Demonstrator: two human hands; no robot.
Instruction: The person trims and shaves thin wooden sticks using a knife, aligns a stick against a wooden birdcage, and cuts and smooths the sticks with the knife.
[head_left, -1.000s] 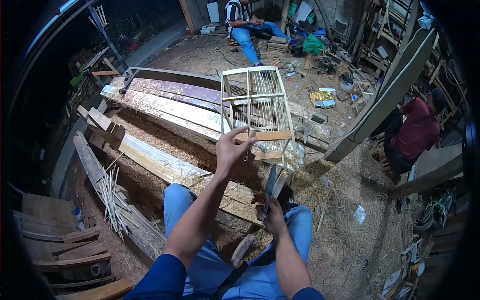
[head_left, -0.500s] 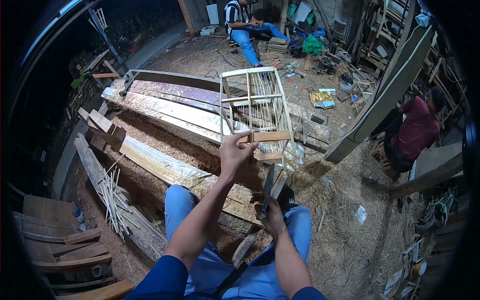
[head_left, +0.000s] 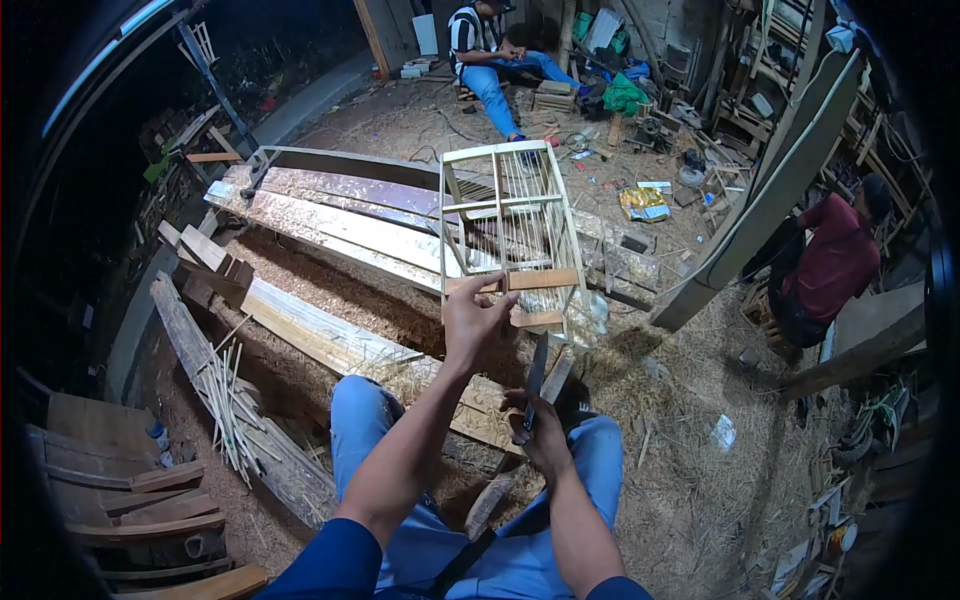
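Note:
A pale wooden cage [head_left: 503, 203] with thin bars and crosspieces stands tilted in front of me, a brown wooden slat [head_left: 545, 279] across its near end. At the cage's middle upright, over the slat, my left hand [head_left: 476, 322] has thumb and forefinger closed in a pinch; their exact contact is partly hidden. Below the cage, near my right knee, my right hand [head_left: 546, 436] is wrapped round the handle of a knife [head_left: 537, 368], its blade pointing up and away from me.
Long planks [head_left: 330, 222] covered in shavings lie ahead and left. Thin sticks [head_left: 232, 408] are heaped on a weathered board. A wooden post [head_left: 735, 240] leans at the right, beside a seated person in a dark red shirt [head_left: 835, 245]. Another person [head_left: 485, 55] sits at the back.
My left hand has shifted slightly down, and its thumb and forefinger have come closer together at the cage's middle upright. The right hand and knife stay nearly still.

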